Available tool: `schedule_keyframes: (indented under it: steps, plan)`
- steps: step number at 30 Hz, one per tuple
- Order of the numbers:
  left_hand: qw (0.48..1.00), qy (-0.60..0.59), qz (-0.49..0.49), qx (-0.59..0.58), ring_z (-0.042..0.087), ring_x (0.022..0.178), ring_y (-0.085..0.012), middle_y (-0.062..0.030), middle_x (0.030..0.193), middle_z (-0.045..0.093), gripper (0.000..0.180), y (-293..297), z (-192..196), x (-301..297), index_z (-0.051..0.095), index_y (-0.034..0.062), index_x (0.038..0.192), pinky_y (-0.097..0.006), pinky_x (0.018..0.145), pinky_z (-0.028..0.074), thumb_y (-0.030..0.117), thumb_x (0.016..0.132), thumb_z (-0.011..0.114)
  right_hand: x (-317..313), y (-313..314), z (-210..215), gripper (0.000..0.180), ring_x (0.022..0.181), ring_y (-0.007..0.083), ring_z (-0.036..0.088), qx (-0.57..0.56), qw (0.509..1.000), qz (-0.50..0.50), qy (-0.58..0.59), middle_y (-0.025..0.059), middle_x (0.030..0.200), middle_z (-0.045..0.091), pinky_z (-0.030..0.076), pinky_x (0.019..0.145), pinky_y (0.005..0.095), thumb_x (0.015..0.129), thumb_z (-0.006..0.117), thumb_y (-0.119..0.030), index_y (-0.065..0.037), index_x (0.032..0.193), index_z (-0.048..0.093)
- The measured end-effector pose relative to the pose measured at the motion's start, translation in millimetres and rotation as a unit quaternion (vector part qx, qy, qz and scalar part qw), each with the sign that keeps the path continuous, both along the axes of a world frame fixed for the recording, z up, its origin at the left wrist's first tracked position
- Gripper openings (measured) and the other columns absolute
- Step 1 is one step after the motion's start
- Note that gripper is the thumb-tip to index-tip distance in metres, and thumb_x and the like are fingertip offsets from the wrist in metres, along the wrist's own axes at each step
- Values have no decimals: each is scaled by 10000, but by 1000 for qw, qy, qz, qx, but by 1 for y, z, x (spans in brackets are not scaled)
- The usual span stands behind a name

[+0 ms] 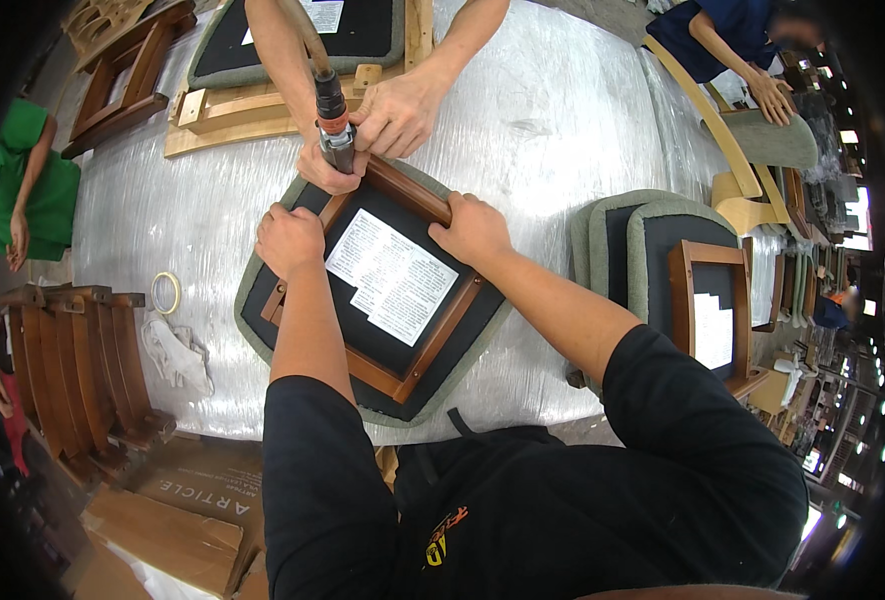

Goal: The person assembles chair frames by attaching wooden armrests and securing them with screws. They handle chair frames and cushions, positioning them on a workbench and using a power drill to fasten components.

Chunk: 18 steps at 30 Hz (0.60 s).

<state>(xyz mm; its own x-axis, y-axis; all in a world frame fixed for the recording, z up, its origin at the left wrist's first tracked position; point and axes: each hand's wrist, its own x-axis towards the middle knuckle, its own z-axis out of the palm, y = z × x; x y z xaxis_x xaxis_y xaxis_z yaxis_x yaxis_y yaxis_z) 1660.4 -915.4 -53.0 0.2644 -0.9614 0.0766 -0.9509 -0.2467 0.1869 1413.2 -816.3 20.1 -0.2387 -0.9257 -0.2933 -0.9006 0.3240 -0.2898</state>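
Note:
A brown wooden frame (418, 191) lies on the dark underside of a grey-green upholstered chair seat (425, 388). Overlapping white printed sheets (391, 275) show inside the frame. My left hand (291, 240) is closed over the frame's left rail, its fingertips near the cushion edge. At the far right corner, my right hand (473, 232) grips the frame, thumb on the inner side. Across from me, another person's two hands hold a hose-fed power driver (336, 130) at the frame's far corner; its tip is hidden by their fingers.
Stacked seats (653, 215) with another brown frame (711, 250) stand at right. Far left lies a seat on a pale wooden frame (233, 130). A tape roll (167, 293), a white cloth (177, 355) and brown chair parts (83, 370) are at left. Other people work nearby.

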Motion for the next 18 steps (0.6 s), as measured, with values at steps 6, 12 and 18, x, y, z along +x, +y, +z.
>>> schedule_keyframes:
  steps: [6, 12, 18]
  plan:
    - [1000, 4, -1, 1, 679, 1085, -347, -172, 1115, 738, 307, 0, 0, 0, 701, 29, 1045, -501, 939, 509, 254, 928, 527, 0, 0, 0, 448, 974, 396, 714, 3, 1000, 0, 2, 232, 1023, 710, 577, 880, 476, 836, 758, -355, 18, 1065, 663]
    - [1000, 0, 2, -1, 679, 1086, -348, -170, 1116, 737, 310, -1, -2, 0, 702, 31, 1048, -504, 939, 508, 257, 928, 528, 0, 0, -1, 450, 973, 399, 715, 1, 1000, 1, 2, 234, 1025, 711, 578, 879, 476, 836, 755, -356, 17, 1070, 665]
    - [1000, 1, 0, 4, 677, 1095, -348, -169, 1120, 737, 324, -1, -2, 0, 702, 26, 1069, -504, 944, 506, 262, 928, 531, 0, 0, -3, 447, 971, 398, 714, -5, 1000, 4, 5, 232, 1021, 711, 578, 878, 475, 838, 751, -356, 16, 1070, 664]
